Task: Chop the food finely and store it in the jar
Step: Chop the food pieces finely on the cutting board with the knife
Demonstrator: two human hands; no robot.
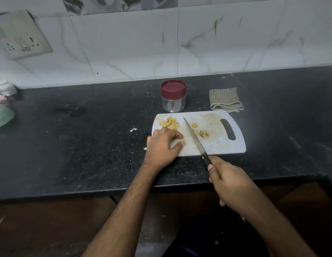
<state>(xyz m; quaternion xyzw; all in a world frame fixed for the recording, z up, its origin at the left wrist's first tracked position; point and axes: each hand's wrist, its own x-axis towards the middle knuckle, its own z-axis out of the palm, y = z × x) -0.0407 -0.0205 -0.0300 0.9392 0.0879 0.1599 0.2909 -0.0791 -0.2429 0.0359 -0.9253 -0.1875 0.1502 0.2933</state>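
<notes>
Most of the food [171, 123] was already chopped into a pile at the far left of the cutting board [217, 143]. A piece was pinched by the left hand [164, 145]; the knife [195, 139] was gripped by the right hand [229, 182]. The jar [173, 96], beyond the board, was still closed and seemed empty.

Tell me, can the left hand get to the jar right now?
Probably yes. The jar stands just behind the cutting board, with nothing between it and the left hand, though its fingers pinch a food piece first.
</notes>
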